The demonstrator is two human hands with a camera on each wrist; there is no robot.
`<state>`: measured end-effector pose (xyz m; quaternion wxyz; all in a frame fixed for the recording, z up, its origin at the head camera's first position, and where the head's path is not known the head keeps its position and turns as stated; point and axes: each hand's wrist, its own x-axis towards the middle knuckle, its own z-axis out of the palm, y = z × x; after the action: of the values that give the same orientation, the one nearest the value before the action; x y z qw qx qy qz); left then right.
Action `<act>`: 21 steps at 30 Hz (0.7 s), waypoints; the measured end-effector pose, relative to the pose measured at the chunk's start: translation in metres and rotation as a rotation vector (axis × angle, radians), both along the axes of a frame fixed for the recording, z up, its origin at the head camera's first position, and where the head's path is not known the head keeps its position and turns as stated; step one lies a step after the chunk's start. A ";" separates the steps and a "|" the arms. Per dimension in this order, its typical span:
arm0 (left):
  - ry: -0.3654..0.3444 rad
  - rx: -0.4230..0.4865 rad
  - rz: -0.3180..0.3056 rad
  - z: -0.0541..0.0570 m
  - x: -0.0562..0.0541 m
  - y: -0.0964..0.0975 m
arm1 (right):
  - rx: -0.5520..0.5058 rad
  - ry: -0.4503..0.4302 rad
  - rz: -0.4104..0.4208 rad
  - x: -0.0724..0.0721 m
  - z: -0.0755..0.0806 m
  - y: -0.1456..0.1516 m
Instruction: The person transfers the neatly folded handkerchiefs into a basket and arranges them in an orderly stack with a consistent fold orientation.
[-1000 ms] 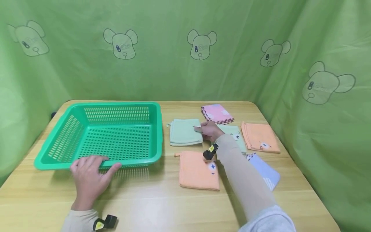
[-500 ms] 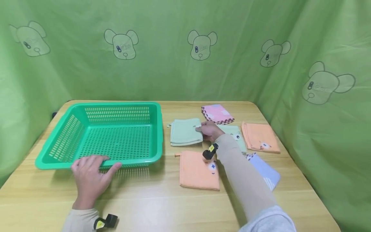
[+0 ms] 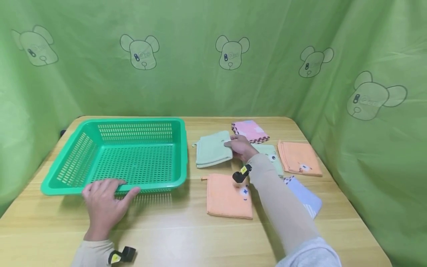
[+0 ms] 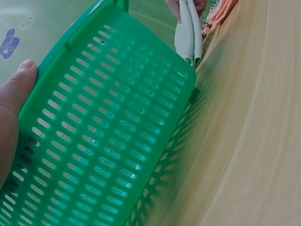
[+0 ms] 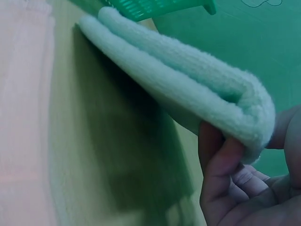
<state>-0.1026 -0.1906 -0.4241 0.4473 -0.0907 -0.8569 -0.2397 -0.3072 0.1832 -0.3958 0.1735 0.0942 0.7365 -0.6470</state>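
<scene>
Wooden table beneath green basket and five cloths, the blue one apparently folded.

Both hands in view, well apart. Left hand nearer the body, back facing up, fingers side by side and bent over at the front, thumb spread toward the right, gripping. Left wrist bare down to a beige sleeve; forearm mostly cut off by the bottom edge. Right arm reaches diagonally up-left from lower right, sleeved. Right hand farther forward, thumb on top, fingers curled underneath, pinching.
</scene>
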 end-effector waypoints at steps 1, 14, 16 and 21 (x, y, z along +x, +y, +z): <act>-0.003 0.000 0.001 0.000 0.000 0.000 | -0.008 0.002 0.001 0.000 0.001 0.000; 0.009 0.007 -0.003 -0.002 -0.002 -0.001 | -0.075 0.038 0.013 -0.001 0.008 -0.004; 0.016 0.010 -0.004 -0.003 -0.002 -0.002 | -0.089 0.048 0.011 -0.001 0.010 -0.005; 0.008 0.003 -0.006 -0.004 -0.002 -0.001 | -0.096 0.050 0.000 -0.002 0.012 -0.006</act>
<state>-0.1050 -0.1917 -0.4280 0.4500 -0.0934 -0.8545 -0.2420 -0.3091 0.1768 -0.3842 0.1591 0.0696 0.7086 -0.6839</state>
